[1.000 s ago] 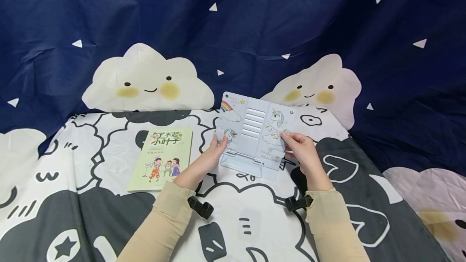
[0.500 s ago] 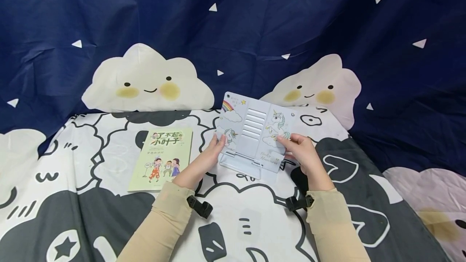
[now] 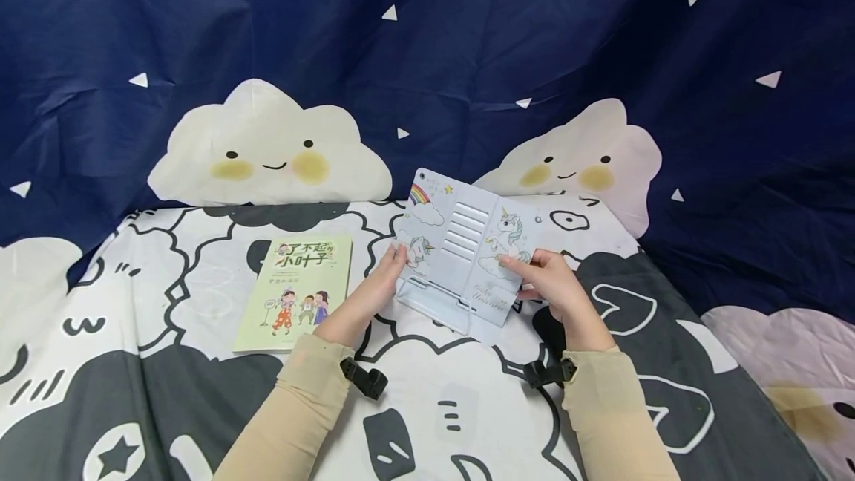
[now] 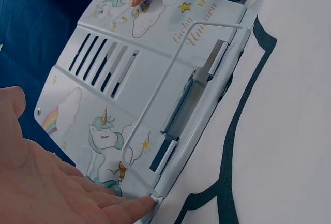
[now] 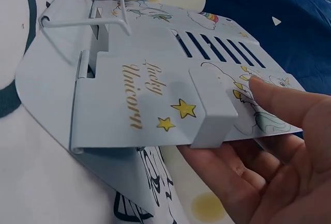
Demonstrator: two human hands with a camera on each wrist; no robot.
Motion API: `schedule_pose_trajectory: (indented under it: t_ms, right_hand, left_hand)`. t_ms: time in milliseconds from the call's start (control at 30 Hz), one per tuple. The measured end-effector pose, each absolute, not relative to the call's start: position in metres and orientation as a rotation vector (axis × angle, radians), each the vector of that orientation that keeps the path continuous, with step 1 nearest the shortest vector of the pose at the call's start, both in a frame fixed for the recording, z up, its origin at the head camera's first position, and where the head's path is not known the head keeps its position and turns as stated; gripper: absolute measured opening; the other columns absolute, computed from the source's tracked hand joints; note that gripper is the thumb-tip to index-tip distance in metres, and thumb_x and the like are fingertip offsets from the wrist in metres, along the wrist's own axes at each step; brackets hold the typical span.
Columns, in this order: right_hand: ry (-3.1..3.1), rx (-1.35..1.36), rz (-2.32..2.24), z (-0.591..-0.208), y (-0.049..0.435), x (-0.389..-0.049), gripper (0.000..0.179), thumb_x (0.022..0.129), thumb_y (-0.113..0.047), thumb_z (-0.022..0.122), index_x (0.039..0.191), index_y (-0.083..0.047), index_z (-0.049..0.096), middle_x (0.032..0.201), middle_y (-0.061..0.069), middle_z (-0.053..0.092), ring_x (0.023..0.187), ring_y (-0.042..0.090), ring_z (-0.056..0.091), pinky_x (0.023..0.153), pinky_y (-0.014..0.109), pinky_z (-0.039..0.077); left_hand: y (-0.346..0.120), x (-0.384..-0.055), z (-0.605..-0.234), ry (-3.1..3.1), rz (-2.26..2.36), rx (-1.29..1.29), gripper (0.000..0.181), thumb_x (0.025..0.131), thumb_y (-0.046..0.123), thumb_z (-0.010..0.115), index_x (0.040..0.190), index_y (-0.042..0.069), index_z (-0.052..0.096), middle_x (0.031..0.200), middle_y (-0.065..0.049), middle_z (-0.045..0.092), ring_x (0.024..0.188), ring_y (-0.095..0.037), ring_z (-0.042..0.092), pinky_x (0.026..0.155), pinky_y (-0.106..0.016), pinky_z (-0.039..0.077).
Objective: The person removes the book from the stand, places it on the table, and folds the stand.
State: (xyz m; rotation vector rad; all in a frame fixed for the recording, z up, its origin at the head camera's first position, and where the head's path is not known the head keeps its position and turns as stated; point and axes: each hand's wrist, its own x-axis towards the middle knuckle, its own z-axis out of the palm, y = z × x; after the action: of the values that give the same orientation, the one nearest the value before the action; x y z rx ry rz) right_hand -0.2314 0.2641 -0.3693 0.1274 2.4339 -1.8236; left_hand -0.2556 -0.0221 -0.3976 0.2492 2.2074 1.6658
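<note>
A pale book stand (image 3: 461, 243) with unicorn and rainbow drawings, a slotted middle and a wire bar (image 4: 155, 89) along its lower edge tilts up over the cloth. My right hand (image 3: 557, 284) pinches its right edge, thumb (image 5: 279, 100) on the printed face and the other fingers behind, beside a folded page clip (image 5: 212, 105). At the opposite side, my left hand (image 3: 374, 288) touches the edge; its fingers (image 4: 119, 208) lie straight near the hinge corner and its thumb stands apart. A flat base plate (image 5: 46, 79) extends under the panel.
A green picture-cover book (image 3: 294, 292) lies flat on the left of the black-and-white patterned cloth (image 3: 427, 392). Behind rises a dark blue curtain (image 3: 427, 43) with cloud faces. Black camera straps (image 3: 364, 377) sit on both wrists.
The book stand has turned slightly clockwise, its lower edge shifting left. My right thumb has moved a little left and down with it. The left hand has drawn slightly left.
</note>
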Motion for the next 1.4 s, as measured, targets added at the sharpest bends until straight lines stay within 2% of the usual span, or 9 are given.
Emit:
schedule_pose_trajectory:
  t_ms: [467, 600, 700, 867, 1033, 1267, 1400]
  right_hand:
    - [2.311, 0.036, -1.849, -0.366, 0.259, -0.229, 0.025, 0.093, -0.023, 0.069, 0.109, -0.004, 0.066, 0.086, -0.007, 0.073, 0.078, 0.011, 0.071, 0.063, 0.027, 0.060]
    - [2.299, 0.011, -1.849, -0.367, 0.258, -0.230, 0.023, 0.094, -0.023, 0.069, 0.110, -0.007, 0.067, 0.088, -0.007, 0.074, 0.080, 0.012, 0.073, 0.064, 0.028, 0.060]
    - [2.291, -0.001, -1.855, -0.368, 0.259, -0.230, 0.022, 0.094, -0.022, 0.069, 0.110, -0.007, 0.067, 0.089, -0.007, 0.075, 0.081, 0.013, 0.073, 0.064, 0.028, 0.060]
    - [2.280, -0.036, -1.851, -0.367, 0.262, -0.230, 0.025, 0.094, -0.022, 0.068, 0.113, -0.006, 0.067, 0.092, -0.007, 0.075, 0.083, 0.013, 0.073, 0.066, 0.028, 0.060]
    - [2.255, -0.045, -1.871, -0.367, 0.264, -0.230, 0.022, 0.094, -0.020, 0.068, 0.110, -0.005, 0.067, 0.092, -0.005, 0.075, 0.084, 0.013, 0.073, 0.069, 0.030, 0.061]
    - [2.227, -0.020, -1.928, -0.365, 0.267, -0.229, 0.009, 0.095, -0.016, 0.067, 0.095, -0.007, 0.067, 0.085, -0.005, 0.073, 0.077, 0.011, 0.071, 0.066, 0.029, 0.061]
    - [2.203, -0.004, -1.950, -0.364, 0.268, -0.229, 0.010, 0.095, -0.015, 0.067, 0.087, -0.009, 0.066, 0.082, -0.005, 0.072, 0.074, 0.010, 0.070, 0.067, 0.030, 0.062]
  left_hand:
    - [-0.026, -0.260, -0.401, 2.198, 1.725, 0.255, 0.074, 0.105, 0.055, 0.019, 0.160, 0.007, 0.002, 0.168, -0.009, -0.002, 0.155, -0.030, -0.001, 0.122, -0.052, 0.018]
    - [-0.027, -0.261, -0.402, 2.184, 1.733, 0.237, 0.073, 0.105, 0.056, 0.018, 0.160, 0.011, 0.003, 0.168, -0.006, -0.001, 0.155, -0.027, 0.000, 0.123, -0.051, 0.018]
    - [-0.027, -0.260, -0.401, 2.176, 1.743, 0.226, 0.074, 0.104, 0.059, 0.017, 0.161, 0.014, 0.004, 0.169, -0.004, 0.000, 0.155, -0.026, 0.002, 0.122, -0.049, 0.020]
    - [-0.025, -0.257, -0.396, 2.141, 1.800, 0.209, 0.085, 0.097, 0.071, 0.011, 0.161, 0.014, 0.008, 0.168, -0.009, 0.006, 0.154, -0.030, 0.010, 0.122, -0.050, 0.020]
    - [-0.021, -0.252, -0.388, 2.111, 1.820, 0.127, 0.092, 0.092, 0.078, 0.009, 0.161, 0.017, 0.010, 0.168, -0.007, 0.006, 0.155, -0.027, 0.009, 0.125, -0.048, 0.013]
    - [-0.015, -0.241, -0.378, 2.055, 1.839, 0.053, 0.089, 0.092, 0.078, 0.009, 0.161, 0.021, 0.005, 0.169, -0.003, 0.000, 0.155, -0.026, -0.002, 0.125, -0.050, 0.003]
    - [-0.011, -0.236, -0.373, 2.052, 1.810, 0.101, 0.086, 0.094, 0.075, 0.006, 0.161, 0.020, 0.001, 0.168, -0.002, -0.004, 0.155, -0.024, -0.008, 0.125, -0.052, -0.002]
